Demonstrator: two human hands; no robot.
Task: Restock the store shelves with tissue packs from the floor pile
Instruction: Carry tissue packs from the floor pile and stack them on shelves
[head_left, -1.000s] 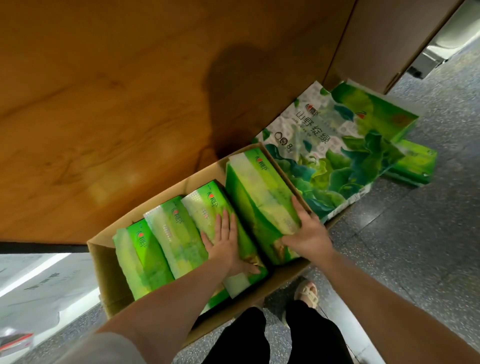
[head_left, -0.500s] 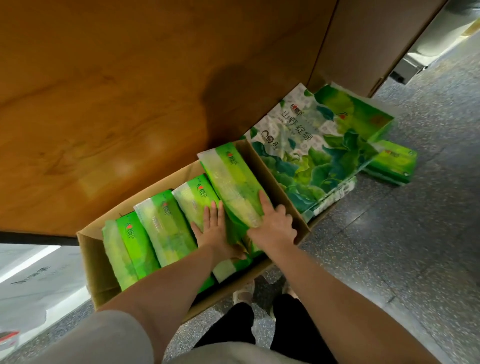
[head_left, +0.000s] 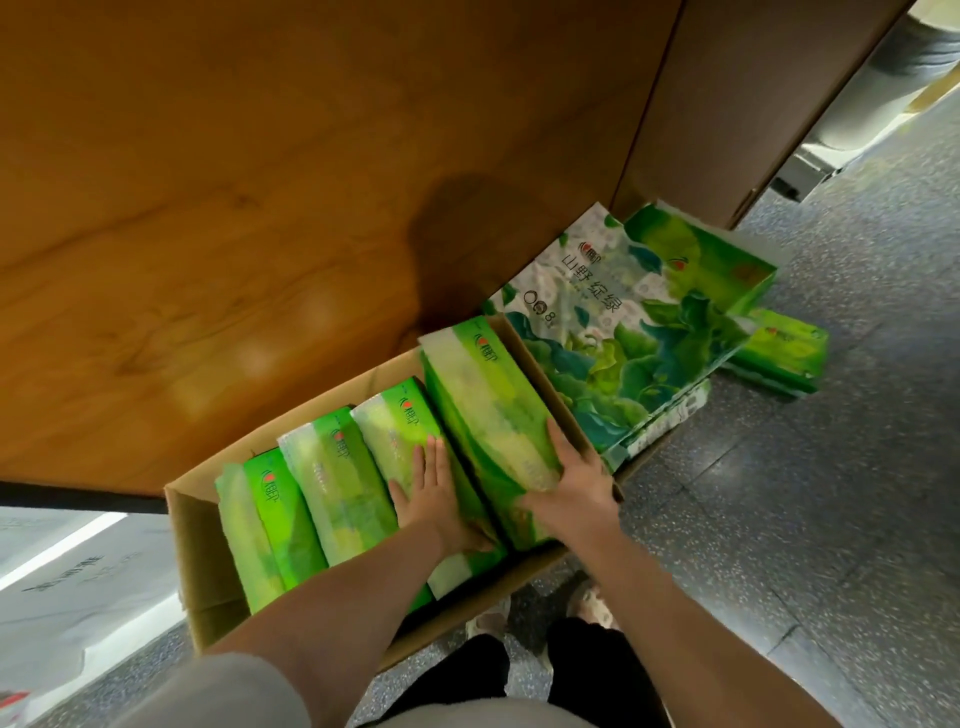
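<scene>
Since a second ago the rightmost tissue pack sits much as it did, tilted up and leaning against the right wall of the cardboard box; half a second ago it lay lower in the row, and our right hand has slid from its top face to its near right edge. We hold that pack with the right hand, fingers spread and curled over its lower end. Our left hand lies flat, fingers straight and together, pressing on the neighbouring pack. Two more packs stand in the row to the left, all on edge inside the box.

To do this step well, we judge that the left hand should keep the neighbour pinned so the row does not rise with the lifted pack, while the right gets its thumb under the near end before pulling. The wrapper looks slick and soft, so a grip at one end may let the pack sag; a second hand under it once it is clear would help.

Just beside the box on the right a large printed multipack leans against the wooden panel, with another green pack beyond it on the speckled floor.
</scene>
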